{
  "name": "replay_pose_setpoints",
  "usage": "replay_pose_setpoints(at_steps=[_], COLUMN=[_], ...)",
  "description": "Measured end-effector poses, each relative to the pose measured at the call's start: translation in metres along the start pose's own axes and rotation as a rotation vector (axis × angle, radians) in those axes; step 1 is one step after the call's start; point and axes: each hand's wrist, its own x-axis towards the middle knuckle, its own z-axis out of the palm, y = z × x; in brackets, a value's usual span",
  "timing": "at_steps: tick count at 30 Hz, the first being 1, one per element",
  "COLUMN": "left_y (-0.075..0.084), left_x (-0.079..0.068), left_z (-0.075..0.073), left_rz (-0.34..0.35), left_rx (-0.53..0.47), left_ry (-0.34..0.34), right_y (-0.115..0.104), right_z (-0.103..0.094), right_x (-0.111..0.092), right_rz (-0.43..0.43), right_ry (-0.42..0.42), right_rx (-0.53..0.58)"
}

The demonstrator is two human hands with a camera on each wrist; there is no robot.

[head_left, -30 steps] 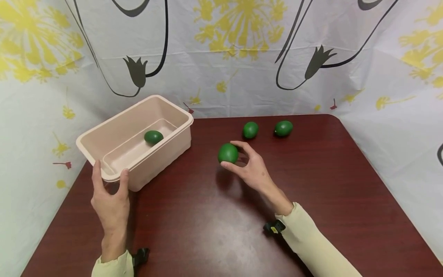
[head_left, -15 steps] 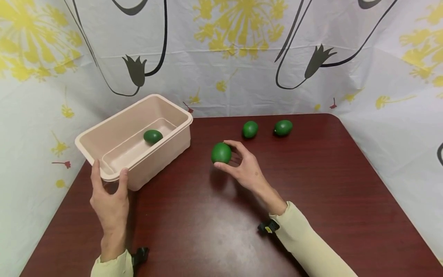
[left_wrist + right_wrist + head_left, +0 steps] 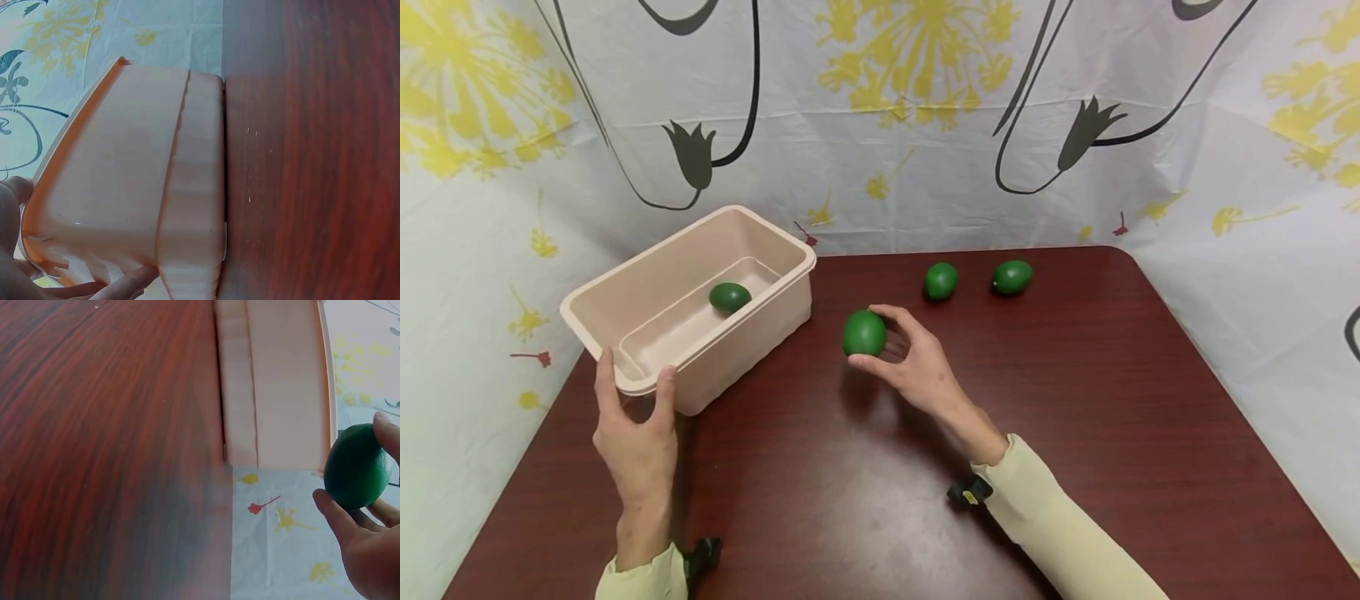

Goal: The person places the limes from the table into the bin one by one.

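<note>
My right hand point(image 3: 917, 362) pinches a green lime point(image 3: 864, 334) between thumb and fingers, held above the table to the right of the bin. The right wrist view shows the same lime point(image 3: 357, 466) gripped at its sides. My left hand point(image 3: 638, 450) holds the near corner of a beige plastic bin point(image 3: 752, 346), one finger at the rim and the thumb on the outer side. In the left wrist view, fingers point(image 3: 128, 284) lie against the bin's outer wall. Another lime point(image 3: 730, 297) lies inside the bin.
Two more limes, a left one point(image 3: 940, 282) and a right one point(image 3: 1012, 277), lie near the back edge of the dark reddish-brown table point(image 3: 1075, 400). A white sheet point(image 3: 925, 208) with flower prints hangs behind and beside the table.
My right hand has carried the lime leftward, closer to the bin. The left hand keeps its hold on the bin's corner, and the other limes lie where they were.
</note>
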Motion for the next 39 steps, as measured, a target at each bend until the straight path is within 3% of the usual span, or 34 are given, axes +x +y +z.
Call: replay_pose_setpoints(at_steps=[39], left_y=[-0.001], left_x=[0.000], left_z=[0.000], left_rz=[-0.004], left_rx=[0.004], left_ry=[0.002], right_y=[-0.016], right_z=[0.021], right_x=[0.010], right_rz=[-0.015], right_ry=[-0.027], right_rx=[0.014])
